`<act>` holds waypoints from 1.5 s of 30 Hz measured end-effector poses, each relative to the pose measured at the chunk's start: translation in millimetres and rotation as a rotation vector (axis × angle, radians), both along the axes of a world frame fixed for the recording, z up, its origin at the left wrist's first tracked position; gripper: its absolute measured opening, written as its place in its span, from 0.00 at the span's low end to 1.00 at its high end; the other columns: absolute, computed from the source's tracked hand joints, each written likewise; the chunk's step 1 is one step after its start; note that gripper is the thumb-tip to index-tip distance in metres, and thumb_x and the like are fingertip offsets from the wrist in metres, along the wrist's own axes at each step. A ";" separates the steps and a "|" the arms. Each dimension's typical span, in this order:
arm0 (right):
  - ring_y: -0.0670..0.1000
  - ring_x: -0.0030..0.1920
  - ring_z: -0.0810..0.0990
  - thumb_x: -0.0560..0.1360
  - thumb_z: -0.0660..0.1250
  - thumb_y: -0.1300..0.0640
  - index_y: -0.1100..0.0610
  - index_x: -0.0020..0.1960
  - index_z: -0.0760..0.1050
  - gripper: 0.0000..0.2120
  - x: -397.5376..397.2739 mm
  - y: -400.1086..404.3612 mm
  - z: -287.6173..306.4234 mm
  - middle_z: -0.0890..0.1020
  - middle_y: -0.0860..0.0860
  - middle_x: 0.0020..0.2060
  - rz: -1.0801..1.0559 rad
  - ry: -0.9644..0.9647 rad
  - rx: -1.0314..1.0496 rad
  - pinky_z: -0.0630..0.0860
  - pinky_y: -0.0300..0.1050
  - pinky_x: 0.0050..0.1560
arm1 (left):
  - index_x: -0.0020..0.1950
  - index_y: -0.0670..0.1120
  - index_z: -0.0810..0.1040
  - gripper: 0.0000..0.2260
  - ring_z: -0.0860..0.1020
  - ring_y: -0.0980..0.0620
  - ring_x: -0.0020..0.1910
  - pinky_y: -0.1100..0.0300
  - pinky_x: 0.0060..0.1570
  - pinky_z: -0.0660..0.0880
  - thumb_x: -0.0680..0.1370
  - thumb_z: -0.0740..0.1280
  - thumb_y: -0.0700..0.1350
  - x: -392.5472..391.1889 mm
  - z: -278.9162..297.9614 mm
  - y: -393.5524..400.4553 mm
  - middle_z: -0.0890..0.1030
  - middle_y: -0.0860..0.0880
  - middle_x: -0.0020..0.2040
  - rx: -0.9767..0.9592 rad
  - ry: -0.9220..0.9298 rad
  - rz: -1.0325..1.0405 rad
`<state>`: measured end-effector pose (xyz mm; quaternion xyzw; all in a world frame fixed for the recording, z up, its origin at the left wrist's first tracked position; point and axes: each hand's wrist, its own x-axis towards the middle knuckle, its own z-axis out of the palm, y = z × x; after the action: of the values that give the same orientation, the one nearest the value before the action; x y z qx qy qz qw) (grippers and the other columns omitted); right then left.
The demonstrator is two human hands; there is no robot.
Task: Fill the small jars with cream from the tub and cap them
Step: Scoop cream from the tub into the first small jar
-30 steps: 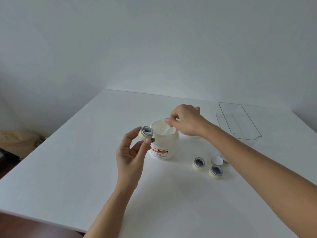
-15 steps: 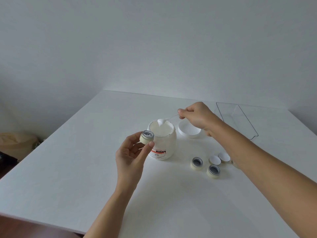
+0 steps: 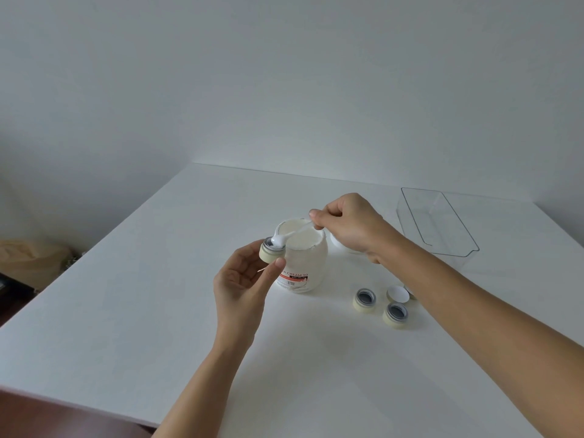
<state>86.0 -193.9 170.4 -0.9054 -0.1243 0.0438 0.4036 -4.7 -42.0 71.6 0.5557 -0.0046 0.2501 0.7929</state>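
Swinging leftward since half a second ago, the right hand (image 3: 347,226) pinches the spatula (image 3: 292,233), its cream-loaded tip now at the mouth of the small jar (image 3: 271,251), which the left hand (image 3: 243,279) pinches beside the open tub (image 3: 303,257) mid-desk (image 3: 126,295) (two more jars wait toward the right edge). A tilted jar could let cream smear its rim.
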 end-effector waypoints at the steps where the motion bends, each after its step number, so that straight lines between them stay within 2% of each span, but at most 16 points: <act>1: 0.48 0.46 0.77 0.78 0.64 0.48 0.65 0.46 0.81 0.20 -0.8 -0.4 0.6 0.77 0.35 0.33 -0.008 -0.020 -0.028 0.61 0.48 0.57 | 0.54 0.46 0.82 0.13 0.85 0.53 0.50 0.66 0.47 0.78 0.70 0.74 0.40 -0.3 0.3 0.0 0.87 0.48 0.50 0.000 -0.002 -0.002; 4: 0.42 0.37 0.73 0.78 0.63 0.48 0.66 0.46 0.81 0.20 -2.8 -3.5 5.0 0.74 0.37 0.27 -0.032 -0.075 -0.080 0.56 0.46 0.52 | 0.54 0.46 0.83 0.13 0.85 0.52 0.50 0.65 0.48 0.78 0.70 0.74 0.40 -0.6 0.7 -0.1 0.87 0.47 0.50 -0.003 -0.002 -0.002; 7: 0.42 0.34 0.72 0.79 0.63 0.49 0.66 0.46 0.81 0.20 -4.1 -7.5 10.0 0.73 0.39 0.23 -0.063 -0.122 -0.075 0.60 0.47 0.52 | 0.53 0.46 0.83 0.13 0.85 0.53 0.50 0.66 0.48 0.78 0.69 0.74 0.41 -0.6 1.2 -0.3 0.87 0.48 0.50 -0.009 0.003 -0.004; 9: 0.43 0.31 0.70 0.79 0.63 0.49 0.63 0.43 0.81 0.18 -7.5 -8.7 11.0 0.72 0.38 0.18 -0.075 -0.173 -0.037 0.61 0.48 0.50 | 0.53 0.46 0.83 0.13 0.84 0.52 0.51 0.66 0.48 0.78 0.70 0.75 0.41 -0.7 1.1 0.0 0.87 0.48 0.50 -0.013 0.006 -0.013; 11: 0.43 0.29 0.69 0.78 0.64 0.50 0.60 0.39 0.81 0.16 -13.9 -7.5 10.1 0.72 0.37 0.18 -0.071 -0.259 0.032 0.62 0.47 0.49 | 0.53 0.48 0.84 0.12 0.84 0.52 0.52 0.65 0.49 0.78 0.71 0.76 0.39 -0.7 0.6 0.4 0.87 0.48 0.50 -0.017 0.011 -0.024; 15: 0.48 0.41 0.73 0.77 0.66 0.50 0.55 0.36 0.78 0.13 -27.9 -6.4 -0.8 0.77 0.47 0.35 -0.040 -0.552 0.063 0.60 0.46 0.52 | 0.52 0.49 0.84 0.11 0.84 0.50 0.52 0.64 0.49 0.78 0.70 0.75 0.40 -0.9 0.1 0.3 0.87 0.47 0.50 -0.016 0.027 -0.054; 16: 0.49 0.43 0.73 0.77 0.67 0.50 0.54 0.37 0.78 0.12 -30.4 -6.7 -4.4 0.76 0.48 0.37 -0.032 -0.625 0.053 0.59 0.46 0.52 | 0.52 0.48 0.84 0.12 0.85 0.50 0.52 0.64 0.49 0.78 0.70 0.76 0.41 -0.9 0.3 0.2 0.87 0.46 0.50 -0.017 0.031 -0.063; 20: 0.47 0.42 0.70 0.75 0.68 0.51 0.54 0.39 0.80 0.09 -36.9 -10.8 -16.0 0.73 0.46 0.37 -0.008 -0.927 -0.005 0.56 0.43 0.49 | 0.53 0.48 0.84 0.14 0.85 0.49 0.52 0.63 0.50 0.78 0.68 0.77 0.44 -1.2 0.5 -0.9 0.87 0.45 0.50 -0.033 0.041 -0.099; 24: 0.50 0.41 0.70 0.76 0.69 0.51 0.54 0.38 0.81 0.10 -42.8 -20.7 -26.3 0.76 0.48 0.35 0.043 -1.264 -0.152 0.56 0.46 0.47 | 0.52 0.46 0.84 0.14 0.85 0.49 0.50 0.63 0.48 0.78 0.67 0.77 0.44 -2.8 0.6 -3.0 0.87 0.45 0.49 -0.059 0.051 -0.142; 27: 0.50 0.41 0.70 0.76 0.69 0.51 0.53 0.37 0.82 0.11 -49.6 -28.5 -31.5 0.76 0.47 0.32 0.067 -1.435 -0.218 0.57 0.48 0.45 | 0.52 0.45 0.84 0.14 0.85 0.48 0.49 0.63 0.47 0.79 0.67 0.77 0.42 -4.0 0.0 -5.3 0.87 0.44 0.48 -0.080 0.064 -0.167; 30: 0.50 0.40 0.70 0.75 0.71 0.52 0.54 0.38 0.83 0.09 -55.5 -36.9 -33.4 0.77 0.46 0.30 0.092 -1.496 -0.227 0.57 0.49 0.43 | 0.53 0.42 0.84 0.12 0.85 0.47 0.47 0.63 0.47 0.79 0.69 0.75 0.36 -6.2 -2.3 -7.1 0.87 0.43 0.48 -0.100 0.075 -0.190; 36: 0.49 0.40 0.70 0.75 0.71 0.53 0.54 0.40 0.85 0.08 -64.3 -55.9 -39.1 0.78 0.46 0.30 0.123 -1.491 -0.258 0.57 0.49 0.42 | 0.52 0.42 0.84 0.15 0.85 0.46 0.51 0.62 0.49 0.79 0.66 0.77 0.42 -14.1 -5.4 -12.7 0.86 0.41 0.50 -0.089 0.119 -0.216; 40: 0.50 0.39 0.70 0.76 0.69 0.53 0.54 0.39 0.85 0.10 -65.7 -68.4 -41.9 0.78 0.46 0.30 0.114 -1.496 -0.244 0.58 0.51 0.41 | 0.52 0.42 0.84 0.12 0.85 0.47 0.51 0.64 0.48 0.79 0.69 0.76 0.38 -15.5 -8.5 -14.5 0.87 0.41 0.50 -0.085 0.133 -0.222; 45: 0.50 0.38 0.70 0.75 0.70 0.52 0.55 0.38 0.83 0.10 -54.9 -72.9 -36.6 0.77 0.49 0.31 -0.009 -1.366 -0.099 0.58 0.51 0.44 | 0.52 0.43 0.83 0.12 0.84 0.50 0.49 0.64 0.48 0.78 0.70 0.75 0.37 -15.6 -10.3 -15.2 0.87 0.44 0.49 -0.056 0.150 -0.233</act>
<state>31.0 -266.8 133.7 -0.7481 -0.3451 -0.5330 0.1929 -20.3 -57.2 61.3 0.5461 -0.0025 0.1142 0.8299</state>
